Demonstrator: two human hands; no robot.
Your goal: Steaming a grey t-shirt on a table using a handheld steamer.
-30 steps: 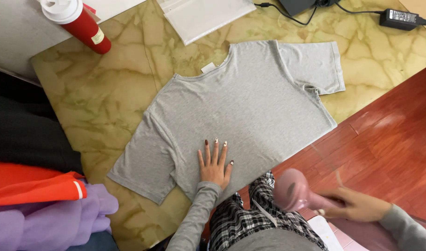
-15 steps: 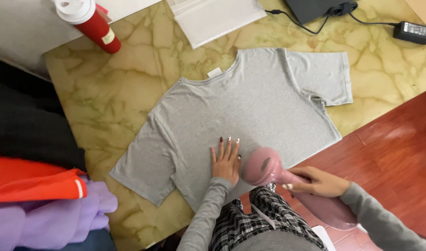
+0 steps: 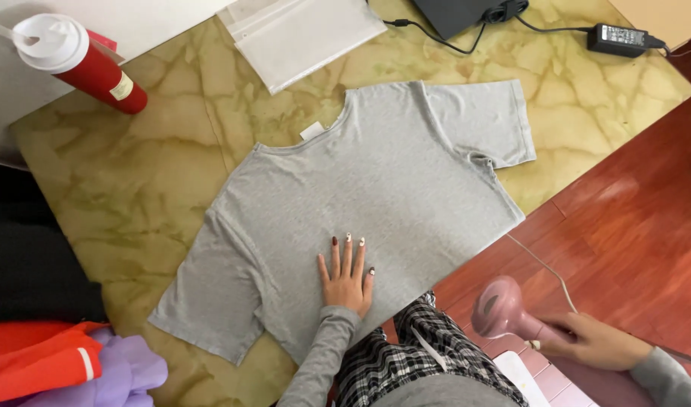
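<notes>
Since half a second ago your right hand (image 3: 598, 341) has drawn the pink steamer (image 3: 504, 310) back off the shirt (image 3: 360, 203); its head was then just beside your left hand (image 3: 347, 273) over the hem, and now it sits out over the red floor (image 3: 624, 226), clear of the tabletop (image 3: 134, 173). Your left hand has not shifted on the cloth.

The shirt lies flat and spread on the marble tabletop, collar toward the far edge, hem along the near right edge, with its long axis running diagonally from the sleeve by the near left edge up to the sleeve toward the far right corner. Your left hand rests palm down on the lower body of the shirt, fingers spread wide and pointing at the collar. Your right hand is wrapped closed round the steamer's handle, with the head aimed up and left toward the shirt.

The shirt lies up and to the left of the steamer; the hem is the nearest part, and your left hand sits between the steamer and the left sleeve.

At the far edge stand a red cup (image 3: 74, 60), a clear pouch (image 3: 300, 34) and a charger (image 3: 624, 38).
</notes>
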